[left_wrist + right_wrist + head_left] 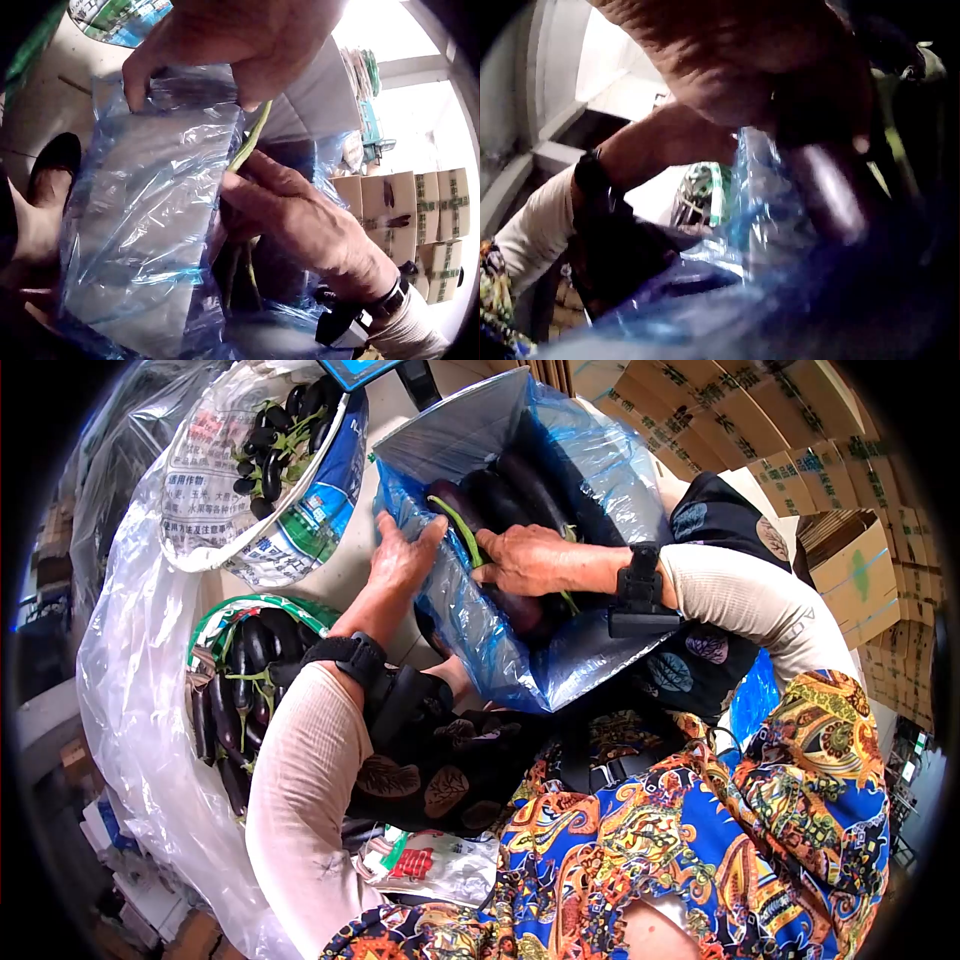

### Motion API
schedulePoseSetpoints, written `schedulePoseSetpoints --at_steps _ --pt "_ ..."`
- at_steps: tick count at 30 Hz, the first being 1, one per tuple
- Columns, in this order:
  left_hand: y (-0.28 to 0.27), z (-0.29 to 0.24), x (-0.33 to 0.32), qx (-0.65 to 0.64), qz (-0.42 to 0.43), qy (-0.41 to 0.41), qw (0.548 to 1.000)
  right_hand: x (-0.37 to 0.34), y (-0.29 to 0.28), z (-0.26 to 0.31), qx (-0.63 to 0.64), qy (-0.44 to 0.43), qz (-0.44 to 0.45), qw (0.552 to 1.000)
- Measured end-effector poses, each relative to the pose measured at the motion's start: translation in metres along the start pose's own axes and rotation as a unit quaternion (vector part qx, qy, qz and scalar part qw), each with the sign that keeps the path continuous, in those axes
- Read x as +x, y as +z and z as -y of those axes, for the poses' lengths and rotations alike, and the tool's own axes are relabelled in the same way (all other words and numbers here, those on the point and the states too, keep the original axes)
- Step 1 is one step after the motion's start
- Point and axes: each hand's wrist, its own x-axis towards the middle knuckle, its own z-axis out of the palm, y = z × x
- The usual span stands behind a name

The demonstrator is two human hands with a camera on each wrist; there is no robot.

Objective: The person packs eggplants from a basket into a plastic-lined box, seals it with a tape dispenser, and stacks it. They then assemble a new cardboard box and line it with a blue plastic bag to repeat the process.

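A box lined with blue plastic film holds several dark eggplants. In the head view the left hand grips the box's left wall and its film, thumb near the rim. Inside the box, the right hand has its fingers curled round an eggplant at its green stem. The left wrist view shows that stem rising beside the right hand's fingertips, with the left hand over the wall's edge. A purple eggplant lies under the right hand in the right wrist view.
A white sack with small eggplants stands at the upper left, and a green-rimmed sack of eggplants below it. Cardboard boxes are stacked at the right. A foot in a dark shoe is beside the box.
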Motion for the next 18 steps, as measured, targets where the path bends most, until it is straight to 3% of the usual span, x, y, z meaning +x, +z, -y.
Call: schedulePoseSetpoints --at_steps 1,2,5,6,8,10,11,12,15,17,18 --pt "0.000 -0.002 -0.004 -0.015 0.009 -0.006 1.000 0.004 -0.006 0.004 -0.012 0.036 0.026 0.999" --pt "0.001 -0.003 -0.007 -0.028 0.014 -0.011 0.999 0.022 -0.005 -0.006 -0.022 -0.036 0.079 0.996" --pt "0.002 -0.006 -0.007 -0.046 0.024 -0.017 0.999 0.044 -0.019 0.000 0.058 0.103 0.220 0.968" --pt "0.003 -0.003 -0.004 -0.040 0.021 -0.014 0.999 0.059 -0.010 -0.014 0.021 0.029 0.248 0.968" --pt "0.005 0.006 -0.001 -0.018 0.017 -0.013 1.000 0.078 0.000 -0.019 -0.025 0.002 0.283 0.959" --pt "0.004 0.007 0.004 0.000 0.010 -0.008 1.000 0.081 0.003 -0.016 -0.031 0.025 0.276 0.960" --pt "0.004 0.006 0.005 0.006 0.005 -0.005 1.000 0.052 -0.018 0.006 0.061 0.112 0.241 0.962" --pt "0.005 0.006 0.004 0.005 0.001 -0.006 1.000 0.047 -0.020 0.004 0.055 0.116 0.227 0.965" --pt "0.003 0.006 0.005 -0.051 0.048 -0.033 0.997 0.032 -0.021 -0.003 0.054 0.045 0.171 0.983" --pt "-0.006 -0.006 -0.009 -0.067 0.071 -0.036 0.995 0.027 -0.032 -0.013 0.084 -0.074 0.162 0.980" --pt "-0.006 -0.006 -0.012 -0.046 0.055 -0.008 0.997 0.018 -0.042 -0.013 0.177 0.004 0.144 0.974"
